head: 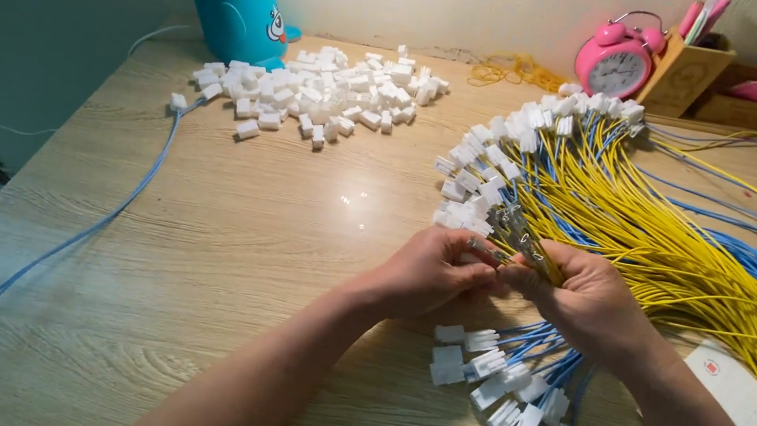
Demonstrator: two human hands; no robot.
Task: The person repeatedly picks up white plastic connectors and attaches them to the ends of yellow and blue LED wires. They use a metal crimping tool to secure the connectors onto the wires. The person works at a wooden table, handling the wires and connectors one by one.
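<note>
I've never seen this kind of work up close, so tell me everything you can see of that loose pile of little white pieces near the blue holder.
The pile of white pieces lies on the far left part of the wooden table, right of the blue cartoon-shaped holder. They look like small blocky plastic housings, all alike, heaped loosely with a few strays at the edges. No wires are attached, and neither hand touches them.

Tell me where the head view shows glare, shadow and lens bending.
Head view: small bright glare spots on the table between the connector pile and the hands, left and right; soft shadow under the forearms; table edges bow at the frame's sides, wide-lens distortion; centre sharp.
</note>
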